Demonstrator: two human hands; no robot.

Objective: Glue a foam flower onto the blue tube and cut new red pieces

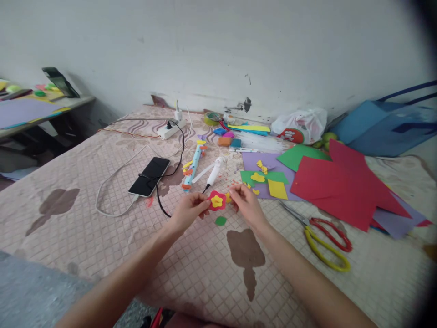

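Pinching the red flower [217, 200] by its edge, the left hand [189, 208] needs a light, steady grip, as does the right hand [248, 206] holding the yellow piece [228, 197].

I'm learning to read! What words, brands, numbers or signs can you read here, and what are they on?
None can be read for sure.
White plastic bag: white marks on its red patch, too blurred to read.
Phone: dark screen, no words seen.
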